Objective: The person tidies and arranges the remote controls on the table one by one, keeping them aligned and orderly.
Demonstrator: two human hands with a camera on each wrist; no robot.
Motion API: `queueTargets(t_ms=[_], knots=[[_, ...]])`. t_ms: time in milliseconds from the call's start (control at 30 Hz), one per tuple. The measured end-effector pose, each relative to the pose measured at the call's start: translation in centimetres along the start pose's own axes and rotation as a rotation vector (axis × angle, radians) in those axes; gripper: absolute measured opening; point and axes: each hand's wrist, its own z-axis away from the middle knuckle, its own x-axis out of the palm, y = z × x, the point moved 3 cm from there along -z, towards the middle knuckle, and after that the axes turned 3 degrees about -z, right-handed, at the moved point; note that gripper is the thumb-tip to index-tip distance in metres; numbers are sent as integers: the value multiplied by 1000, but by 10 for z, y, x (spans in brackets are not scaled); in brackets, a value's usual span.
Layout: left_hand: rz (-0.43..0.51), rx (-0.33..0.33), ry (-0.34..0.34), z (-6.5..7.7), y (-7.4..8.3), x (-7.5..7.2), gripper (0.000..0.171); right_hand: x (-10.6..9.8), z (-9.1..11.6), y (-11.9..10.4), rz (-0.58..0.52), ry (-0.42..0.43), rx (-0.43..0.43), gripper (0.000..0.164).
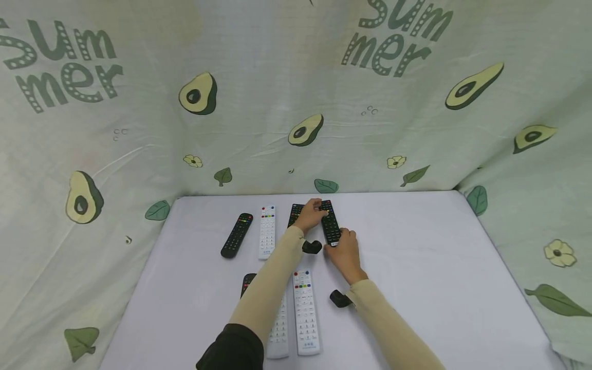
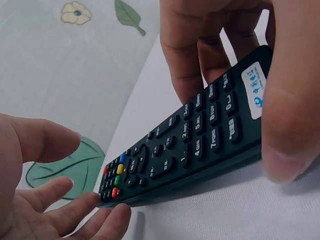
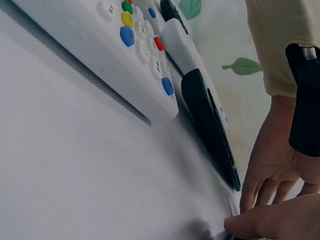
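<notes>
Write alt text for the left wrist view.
A right hand grips the labelled end of a long black plastic remote control; a left hand is at the far end, by coloured buttons. Below lies white woven cloth; behind, a pale leaf-printed backdrop.

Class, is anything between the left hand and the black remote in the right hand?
Nothing visible is: the right hand holds the remote by its near end; the left hand is at its far end.

The held black remote (image 2: 192,132) looks matt plastic, the white tablecloth (image 3: 75,175) finely woven.
</notes>
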Motion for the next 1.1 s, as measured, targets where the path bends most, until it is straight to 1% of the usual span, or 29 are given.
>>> queueTargets(t_ms=[100,167,333,567,800,933,1100], knots=[[-19,-9,3,1,-2,-1,59,-2,2,0,1,-23,9,70],[-21,-15,9,1,-4,-2,59,-4,4,-1,-6,-40,25,69],[-26,-25,18,-2,-8,-4,60,-6,7,0,-3,-70,33,69],[-64,-38,-5,-6,-11,-2,60,-10,12,5,-6,-98,31,68],[-32,-37,-13,-6,-12,-2,60,-23,22,10,-22,-119,24,68],[-1,-13,-31,-1,-11,-4,60,-33,27,12,-43,-142,35,69],[15,42,-78,12,-7,-4,61,-45,38,14,-55,-156,24,72]])
